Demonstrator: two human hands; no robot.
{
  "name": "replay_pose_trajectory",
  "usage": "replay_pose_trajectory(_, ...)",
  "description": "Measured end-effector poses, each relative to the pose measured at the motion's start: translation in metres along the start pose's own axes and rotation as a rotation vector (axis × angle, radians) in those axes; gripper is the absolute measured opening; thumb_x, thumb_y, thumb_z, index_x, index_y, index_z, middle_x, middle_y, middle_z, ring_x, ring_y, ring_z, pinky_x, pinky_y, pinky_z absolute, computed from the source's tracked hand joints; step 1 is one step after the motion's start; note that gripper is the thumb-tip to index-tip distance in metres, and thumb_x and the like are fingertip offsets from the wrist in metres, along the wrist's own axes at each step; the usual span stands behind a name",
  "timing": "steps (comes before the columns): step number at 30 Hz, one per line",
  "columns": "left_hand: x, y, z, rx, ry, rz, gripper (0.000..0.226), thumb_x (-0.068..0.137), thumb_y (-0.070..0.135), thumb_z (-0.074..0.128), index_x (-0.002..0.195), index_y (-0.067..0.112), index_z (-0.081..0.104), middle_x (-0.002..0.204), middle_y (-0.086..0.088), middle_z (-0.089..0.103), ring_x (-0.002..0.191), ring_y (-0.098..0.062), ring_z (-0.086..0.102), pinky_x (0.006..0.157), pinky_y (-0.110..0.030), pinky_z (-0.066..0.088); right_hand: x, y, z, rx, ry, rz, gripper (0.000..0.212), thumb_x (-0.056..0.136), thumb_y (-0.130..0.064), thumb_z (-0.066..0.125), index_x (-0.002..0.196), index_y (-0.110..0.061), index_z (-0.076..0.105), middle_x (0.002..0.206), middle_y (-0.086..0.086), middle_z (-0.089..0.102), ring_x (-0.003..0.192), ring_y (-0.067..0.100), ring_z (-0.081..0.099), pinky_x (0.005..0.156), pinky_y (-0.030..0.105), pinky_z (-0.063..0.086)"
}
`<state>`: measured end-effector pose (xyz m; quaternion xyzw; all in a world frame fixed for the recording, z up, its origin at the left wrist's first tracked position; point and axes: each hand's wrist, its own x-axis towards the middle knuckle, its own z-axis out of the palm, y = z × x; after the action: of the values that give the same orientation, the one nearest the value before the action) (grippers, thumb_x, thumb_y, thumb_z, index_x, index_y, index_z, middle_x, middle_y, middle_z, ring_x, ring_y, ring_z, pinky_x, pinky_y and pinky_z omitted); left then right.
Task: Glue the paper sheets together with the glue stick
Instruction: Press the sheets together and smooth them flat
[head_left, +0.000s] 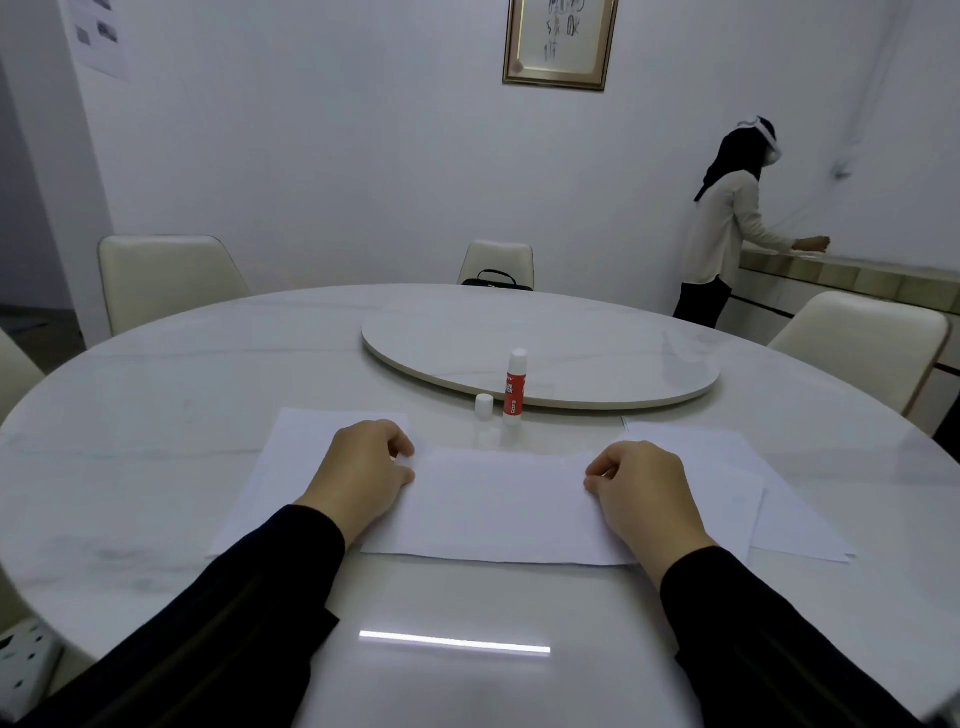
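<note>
**Both hands gripping the middle sheet**

I am looking down at a round white table (156, 395). My left hand (363, 470) is pinching the left edge of the middle sheet (498, 506) between thumb and curled fingers, and my right hand (641, 491) is pinching its right edge the same way. That sheet is lying flat between my hands, overlapping a left sheet (280, 467) under my left hand and a right sheet (727, 467) under my right hand. I cannot tell whether more than one sheet is lying on the right.

The glue stick (515, 387) is standing upright just beyond the middle sheet, uncapped, touching none of the paper. Its cap (483, 406) is sitting just to its left. Both are standing in front of the turntable (597, 353) at the table's centre.

Chairs (166, 275) are ringing the far side. A person (727, 228) is standing at a counter (852, 270) by the far wall.
</note>
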<state>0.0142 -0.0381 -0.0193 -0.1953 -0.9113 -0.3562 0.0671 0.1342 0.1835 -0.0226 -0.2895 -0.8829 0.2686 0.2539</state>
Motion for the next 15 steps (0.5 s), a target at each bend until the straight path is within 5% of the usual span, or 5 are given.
replay_pose_trajectory(4, -0.002, 0.006, 0.0, 0.143, -0.034, 0.046, 0.025, 0.088, 0.015, 0.061, 0.112, 0.013, 0.06, 0.123, -0.007, 0.048, 0.112, -0.022, 0.047, 0.085, -0.022, 0.035, -0.002, -0.001, -0.001, -0.151, -0.028, -0.047, 0.008, 0.085, -0.017, 0.062, 0.089, -0.015, 0.069, 0.102, 0.006, 0.063, 0.092, 0.022, 0.057, 0.077, 0.027, 0.045)
replay_pose_trajectory(8, -0.001, 0.016, -0.009, 0.083, -0.011, 0.148, 0.041, 0.097, 0.032, 0.045, 0.135, 0.017, 0.044, 0.142, -0.002, 0.039, 0.133, -0.019, 0.032, 0.104, -0.03, 0.029, 0.003, -0.014, -0.02, -0.021, -0.03, -0.241, 0.043, 0.084, -0.048, 0.06, 0.121, -0.027, 0.057, 0.129, -0.006, 0.049, 0.117, 0.016, 0.047, 0.097, 0.03, 0.038)
replay_pose_trajectory(11, -0.002, 0.028, -0.002, 0.233, -0.117, 0.335, 0.054, 0.098, 0.043, 0.032, 0.147, 0.023, 0.025, 0.156, 0.004, 0.021, 0.143, -0.012, 0.013, 0.114, -0.032, 0.012, 0.004, -0.03, -0.021, -0.029, -0.328, -0.465, 0.073, 0.077, -0.065, 0.056, 0.141, -0.038, 0.033, 0.152, -0.013, 0.022, 0.141, 0.007, 0.014, 0.11, 0.025, 0.015)
replay_pose_trajectory(15, -0.009, 0.031, 0.026, 0.453, -0.377, 0.457, 0.067, 0.096, 0.054, 0.02, 0.151, 0.023, 0.0, 0.159, 0.007, -0.006, 0.145, -0.009, -0.01, 0.118, -0.037, -0.005, 0.007, -0.035, 0.002, -0.271, -0.657, -0.594, 0.1, 0.072, -0.072, 0.055, 0.149, -0.035, 0.003, 0.158, -0.013, -0.012, 0.139, -0.002, -0.016, 0.109, 0.024, -0.008)
